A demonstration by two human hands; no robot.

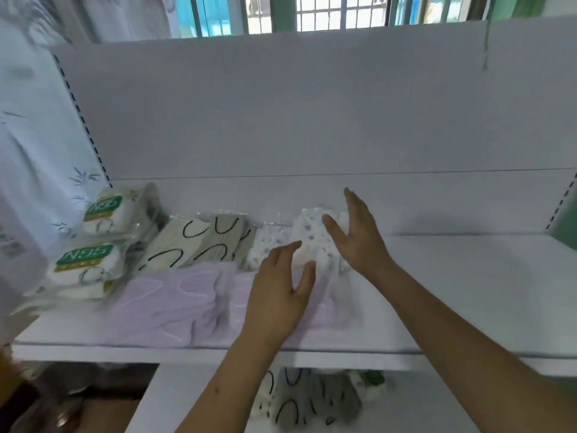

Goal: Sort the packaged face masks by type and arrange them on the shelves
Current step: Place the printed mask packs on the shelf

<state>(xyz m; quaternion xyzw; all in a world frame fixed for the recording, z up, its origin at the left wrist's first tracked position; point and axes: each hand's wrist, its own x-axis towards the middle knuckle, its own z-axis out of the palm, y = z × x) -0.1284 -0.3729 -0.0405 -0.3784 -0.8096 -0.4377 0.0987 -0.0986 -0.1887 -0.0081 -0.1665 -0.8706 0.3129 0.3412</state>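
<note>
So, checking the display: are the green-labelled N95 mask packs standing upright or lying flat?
Upright, leaning: the green-labelled N95 mask packs show their front labels, tilted back at the white shelf's left end.

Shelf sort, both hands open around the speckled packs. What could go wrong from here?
1. The speckled mask packs stand leaning between the open left hand and right hand; neither hand grips them, so they may topple.
2. The lilac mask packs lie right at the front edge of the shelf; a brush from the left forearm could push them off.
3. The N95 packs are stacked at the shelf's left end and could slide.
</note>
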